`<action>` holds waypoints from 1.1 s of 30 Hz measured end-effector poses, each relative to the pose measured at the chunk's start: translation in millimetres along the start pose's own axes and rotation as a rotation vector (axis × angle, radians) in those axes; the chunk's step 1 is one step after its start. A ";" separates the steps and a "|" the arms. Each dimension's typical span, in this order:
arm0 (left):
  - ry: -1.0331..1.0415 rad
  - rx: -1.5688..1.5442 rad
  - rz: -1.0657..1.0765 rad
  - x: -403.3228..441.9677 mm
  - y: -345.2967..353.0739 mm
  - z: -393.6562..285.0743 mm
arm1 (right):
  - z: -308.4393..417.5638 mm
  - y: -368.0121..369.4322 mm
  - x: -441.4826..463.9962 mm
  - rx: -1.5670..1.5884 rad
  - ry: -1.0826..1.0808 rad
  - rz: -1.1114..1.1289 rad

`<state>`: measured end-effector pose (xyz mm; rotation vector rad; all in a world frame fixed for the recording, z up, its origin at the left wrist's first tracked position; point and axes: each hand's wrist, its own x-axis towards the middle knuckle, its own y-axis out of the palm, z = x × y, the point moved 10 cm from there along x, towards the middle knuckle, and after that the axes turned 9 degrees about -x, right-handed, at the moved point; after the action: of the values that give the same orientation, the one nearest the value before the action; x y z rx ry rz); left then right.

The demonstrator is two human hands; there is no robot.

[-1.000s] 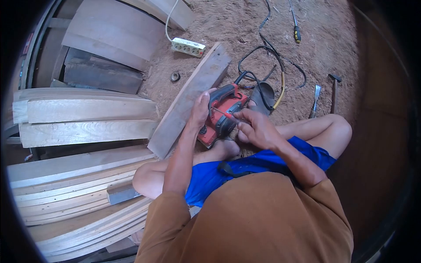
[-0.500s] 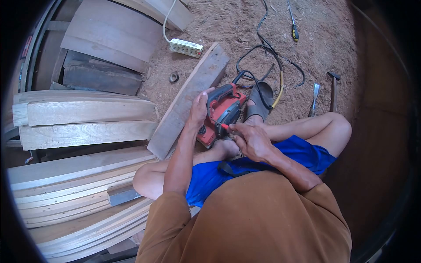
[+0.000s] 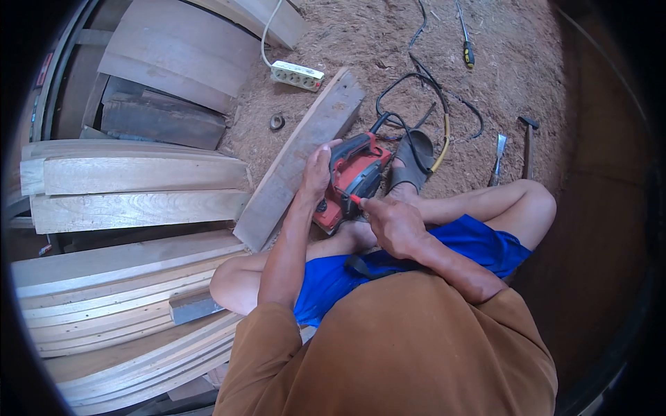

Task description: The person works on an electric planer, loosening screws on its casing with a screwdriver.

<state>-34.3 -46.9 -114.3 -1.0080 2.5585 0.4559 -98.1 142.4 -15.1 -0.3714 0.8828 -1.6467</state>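
A red and black electric hand planer (image 3: 357,177) rests tilted between my legs, beside my bare foot. My left hand (image 3: 319,170) is closed on its side by the black handle and steadies it. My right hand (image 3: 395,222) is wrapped round a small tool with a red end (image 3: 356,199), which points at the planer's side. Most of that tool is hidden in my fist, so its kind does not show. The planer's black cord (image 3: 381,122) leaves from the far end of its handle.
A thick plank (image 3: 298,159) lies left of the planer. Stacked boards (image 3: 139,173) fill the left side. On the sawdust floor are a power strip (image 3: 297,75), a screwdriver (image 3: 468,52), a chisel (image 3: 498,156), a hammer (image 3: 528,142) and a metal ring (image 3: 277,122). A grey clog (image 3: 414,163) covers one foot.
My right hand has turned a little around the red-ended tool, with its knuckles rolled further over. The left hand and the planer stay almost where they were.
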 end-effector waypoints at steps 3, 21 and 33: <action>0.000 -0.018 -0.023 1.4 -1.3 2.8 | -12.9 4.9 4.5 0.209 -0.033 -0.107; 0.000 -0.049 -0.043 3.0 -3.0 8.5 | -5.6 18.3 5.3 0.114 0.143 0.090; -0.016 -0.041 -0.033 3.7 -5.7 12.7 | -41.5 48.1 13.3 0.788 0.503 0.296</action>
<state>-30.2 -47.8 -128.2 -1.0548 2.5243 0.5079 -95.7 142.4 -79.9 0.7080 0.5356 -1.6837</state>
